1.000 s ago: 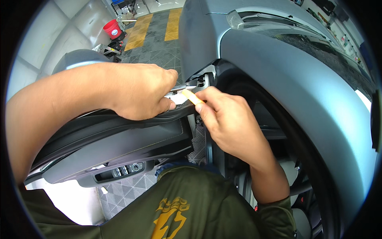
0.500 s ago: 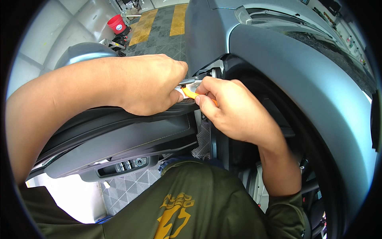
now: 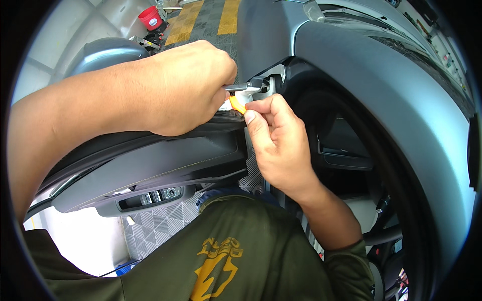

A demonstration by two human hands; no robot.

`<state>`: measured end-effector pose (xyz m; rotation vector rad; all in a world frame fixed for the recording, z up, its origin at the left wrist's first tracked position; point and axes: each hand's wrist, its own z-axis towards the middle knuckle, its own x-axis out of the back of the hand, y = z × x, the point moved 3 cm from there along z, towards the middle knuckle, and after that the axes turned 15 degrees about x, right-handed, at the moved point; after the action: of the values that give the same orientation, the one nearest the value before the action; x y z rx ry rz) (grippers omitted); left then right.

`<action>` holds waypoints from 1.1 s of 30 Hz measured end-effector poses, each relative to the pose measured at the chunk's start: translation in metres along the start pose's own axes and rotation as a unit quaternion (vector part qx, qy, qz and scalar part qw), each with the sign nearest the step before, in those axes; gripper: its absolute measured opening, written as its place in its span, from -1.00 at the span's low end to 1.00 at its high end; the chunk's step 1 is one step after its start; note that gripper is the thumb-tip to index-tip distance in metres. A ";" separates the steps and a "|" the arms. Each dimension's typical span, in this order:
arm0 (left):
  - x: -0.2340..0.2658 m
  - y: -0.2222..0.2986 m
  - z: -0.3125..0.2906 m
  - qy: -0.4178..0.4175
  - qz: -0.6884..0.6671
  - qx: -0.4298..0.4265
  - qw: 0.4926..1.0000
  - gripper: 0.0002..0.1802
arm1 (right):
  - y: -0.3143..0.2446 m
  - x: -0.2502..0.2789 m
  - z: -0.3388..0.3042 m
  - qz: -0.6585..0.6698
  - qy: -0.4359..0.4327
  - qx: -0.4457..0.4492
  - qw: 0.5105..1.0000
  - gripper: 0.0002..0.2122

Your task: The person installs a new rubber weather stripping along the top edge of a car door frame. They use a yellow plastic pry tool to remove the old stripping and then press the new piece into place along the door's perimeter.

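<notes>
My right hand (image 3: 281,143) pinches a small orange strip-shaped piece (image 3: 237,105) between thumb and fingertips, at the front corner of the open car door (image 3: 155,163). The other end of the orange piece meets a white surface at the door's edge, close to my left thumb. My left hand (image 3: 193,88) is closed over the top of the door, its fingers mostly hidden behind the fist, so I cannot make out what they hold. A dark grey bar (image 3: 237,87) sticks out past the left hand, toward the hinge area (image 3: 273,83) between door and body.
The blue-grey car fender (image 3: 361,70) curves along the right. Inside the door frame is a dark cabin with a steering wheel (image 3: 384,235). A side mirror (image 3: 108,55) lies beyond my left forearm. A red bucket (image 3: 150,18) stands on the tiled floor (image 3: 213,22) at the back.
My right hand has shifted slightly left and turned more upright, still pinching the orange piece. The left hand stays closed at the door edge, a little higher in view.
</notes>
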<state>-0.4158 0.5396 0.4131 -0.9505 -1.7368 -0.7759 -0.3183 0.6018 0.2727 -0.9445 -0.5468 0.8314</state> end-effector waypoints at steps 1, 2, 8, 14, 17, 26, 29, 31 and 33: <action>-0.005 -0.012 0.009 -0.009 0.000 -0.008 1.000 -0.81 | 0.002 -0.003 -0.003 0.017 0.027 -0.004 0.999 -0.94; -0.006 -0.015 0.012 -0.016 -0.001 -0.014 1.000 -0.81 | 0.003 -0.006 -0.006 0.012 0.043 0.005 0.999 -0.94; -0.006 -0.020 0.012 -0.022 0.004 0.002 1.000 -0.80 | 0.001 -0.010 -0.009 -0.104 0.055 0.100 0.988 -0.92; -0.003 -0.024 0.020 -0.071 0.024 0.012 0.997 -0.75 | -0.019 0.012 0.010 -0.113 -0.096 0.057 0.987 -0.90; -0.004 -0.025 0.018 -0.074 0.013 0.027 0.997 -0.74 | -0.024 0.012 0.017 -0.134 -0.117 0.036 0.983 -0.90; -0.007 -0.027 0.019 -0.067 0.005 0.029 0.997 -0.73 | -0.030 0.014 0.026 -0.153 -0.177 0.011 0.972 -0.90; -0.007 -0.025 0.016 -0.077 -0.035 0.066 0.994 -0.71 | -0.028 0.007 0.015 -0.137 -0.124 0.012 0.983 -0.91; -0.009 -0.028 0.019 -0.061 -0.029 0.059 0.996 -0.72 | -0.018 0.002 0.008 -0.119 -0.073 0.029 0.990 -0.91; -0.009 -0.028 0.020 -0.055 -0.044 0.056 0.996 -0.75 | -0.013 -0.002 0.002 -0.130 -0.030 0.078 0.988 -0.94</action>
<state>-0.4466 0.5403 0.3965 -0.8588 -1.9079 -0.6857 -0.3158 0.5970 0.2849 -0.6896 -0.6337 0.6581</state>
